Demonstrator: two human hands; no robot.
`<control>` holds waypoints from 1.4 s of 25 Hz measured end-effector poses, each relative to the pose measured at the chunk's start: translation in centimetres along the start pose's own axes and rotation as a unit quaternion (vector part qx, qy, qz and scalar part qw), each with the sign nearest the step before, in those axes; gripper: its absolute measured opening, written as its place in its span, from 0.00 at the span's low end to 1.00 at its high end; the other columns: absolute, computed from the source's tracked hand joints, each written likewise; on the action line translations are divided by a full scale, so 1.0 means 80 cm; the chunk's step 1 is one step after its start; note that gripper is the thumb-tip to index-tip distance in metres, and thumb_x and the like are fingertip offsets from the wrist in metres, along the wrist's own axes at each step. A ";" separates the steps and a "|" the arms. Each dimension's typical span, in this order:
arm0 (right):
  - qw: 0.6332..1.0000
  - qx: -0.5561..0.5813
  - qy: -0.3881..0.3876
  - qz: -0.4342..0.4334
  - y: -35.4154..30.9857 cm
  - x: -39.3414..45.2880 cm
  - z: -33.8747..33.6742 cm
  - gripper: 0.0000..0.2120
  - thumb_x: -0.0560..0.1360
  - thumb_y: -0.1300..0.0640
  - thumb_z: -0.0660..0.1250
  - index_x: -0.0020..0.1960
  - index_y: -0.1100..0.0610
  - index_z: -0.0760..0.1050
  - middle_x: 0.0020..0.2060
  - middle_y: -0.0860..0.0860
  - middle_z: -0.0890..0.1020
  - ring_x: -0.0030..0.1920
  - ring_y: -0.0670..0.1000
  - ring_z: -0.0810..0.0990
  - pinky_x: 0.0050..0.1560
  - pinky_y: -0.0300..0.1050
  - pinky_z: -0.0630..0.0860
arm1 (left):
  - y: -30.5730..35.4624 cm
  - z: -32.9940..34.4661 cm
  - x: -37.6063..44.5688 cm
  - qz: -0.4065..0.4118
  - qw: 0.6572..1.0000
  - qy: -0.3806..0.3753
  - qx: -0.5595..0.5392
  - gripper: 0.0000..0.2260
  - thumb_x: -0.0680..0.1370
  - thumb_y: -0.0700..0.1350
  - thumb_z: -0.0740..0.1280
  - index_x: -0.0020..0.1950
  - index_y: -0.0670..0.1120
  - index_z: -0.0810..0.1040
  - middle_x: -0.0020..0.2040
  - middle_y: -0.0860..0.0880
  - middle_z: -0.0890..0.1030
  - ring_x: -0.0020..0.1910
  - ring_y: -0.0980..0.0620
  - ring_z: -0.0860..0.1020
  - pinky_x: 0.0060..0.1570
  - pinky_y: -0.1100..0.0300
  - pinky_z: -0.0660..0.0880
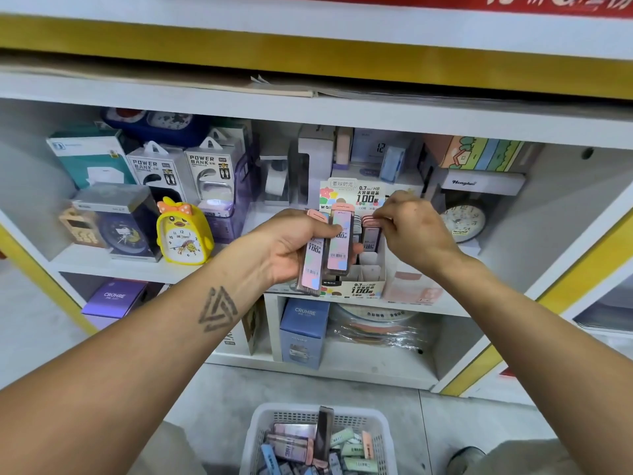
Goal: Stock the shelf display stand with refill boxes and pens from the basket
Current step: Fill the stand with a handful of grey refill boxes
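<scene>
My left hand grips two or three pink-capped refill boxes upright in front of the shelf. Just right of them stands the cardboard display stand, printed "0.7 HB 100", with several refill boxes in its back slots and open slots at the front. My right hand pinches the pink top of a refill box standing in the stand. Below, on the floor, a white plastic basket holds several more refill boxes in pink, blue and green.
The shelf holds a yellow duck alarm clock, power bank packs, a dark boxed clock and a round clock at right. Blue CRUHRE boxes sit on the lower shelf. A shoe shows at bottom right.
</scene>
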State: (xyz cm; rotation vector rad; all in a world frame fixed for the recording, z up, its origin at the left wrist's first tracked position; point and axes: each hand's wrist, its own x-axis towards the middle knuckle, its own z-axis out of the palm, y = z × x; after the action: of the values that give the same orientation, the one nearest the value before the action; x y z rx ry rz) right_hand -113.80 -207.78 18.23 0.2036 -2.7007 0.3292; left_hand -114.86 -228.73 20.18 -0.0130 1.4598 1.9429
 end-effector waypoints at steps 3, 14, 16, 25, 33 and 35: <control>0.950 0.285 -0.023 0.122 -0.021 0.004 -0.014 0.06 0.80 0.55 0.68 0.53 0.54 0.83 0.43 0.49 0.86 0.40 0.50 0.82 0.41 0.43 0.77 | -0.002 0.002 0.000 0.022 1.000 -0.011 0.011 0.12 0.77 0.30 0.65 0.59 0.37 0.79 0.50 0.35 0.84 0.46 0.38 0.85 0.39 0.44 0.82; 0.897 0.396 0.101 0.166 -0.018 0.005 -0.058 0.05 0.77 0.62 0.71 0.46 0.53 0.78 0.38 0.57 0.84 0.33 0.52 0.80 0.34 0.47 0.79 | 0.011 -0.004 0.000 0.045 0.994 0.084 -0.051 0.03 0.78 0.36 0.67 0.50 0.37 0.76 0.38 0.36 0.82 0.33 0.41 0.84 0.34 0.47 0.83; 0.946 0.280 0.091 0.135 -0.010 0.001 -0.055 0.05 0.77 0.57 0.71 0.45 0.49 0.76 0.39 0.52 0.83 0.38 0.52 0.81 0.41 0.51 0.81 | 0.016 -0.007 -0.003 0.030 0.994 0.093 -0.052 0.02 0.80 0.35 0.65 0.50 0.37 0.75 0.41 0.36 0.81 0.36 0.41 0.84 0.35 0.48 0.83; 0.990 0.114 -0.052 0.059 -0.004 -0.007 -0.012 0.04 0.76 0.54 0.72 0.47 0.47 0.77 0.41 0.45 0.83 0.38 0.42 0.77 0.44 0.45 0.75 | 0.017 -0.001 -0.012 0.024 0.999 0.027 -0.030 0.15 0.81 0.30 0.56 0.68 0.30 0.68 0.59 0.29 0.79 0.57 0.33 0.80 0.52 0.44 0.79; 0.978 0.187 -0.005 0.093 -0.016 0.000 -0.015 0.04 0.78 0.54 0.70 0.49 0.52 0.84 0.43 0.46 0.85 0.40 0.49 0.79 0.44 0.43 0.75 | 0.009 0.000 -0.008 0.043 0.999 -0.010 -0.002 0.12 0.78 0.31 0.64 0.61 0.30 0.75 0.53 0.31 0.82 0.51 0.35 0.83 0.45 0.47 0.83; 0.906 0.393 -0.035 0.152 -0.032 0.001 -0.023 0.03 0.77 0.54 0.72 0.49 0.52 0.84 0.39 0.48 0.86 0.35 0.48 0.81 0.37 0.40 0.77 | 0.006 0.003 -0.008 0.046 0.999 -0.027 0.006 0.11 0.77 0.31 0.66 0.59 0.31 0.77 0.51 0.32 0.83 0.50 0.36 0.83 0.45 0.47 0.83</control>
State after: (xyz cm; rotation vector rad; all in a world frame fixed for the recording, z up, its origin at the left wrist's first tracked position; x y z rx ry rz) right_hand -112.72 -209.82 20.39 0.0112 -2.5040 1.5219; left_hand -114.55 -228.96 20.94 0.1132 1.4601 1.9925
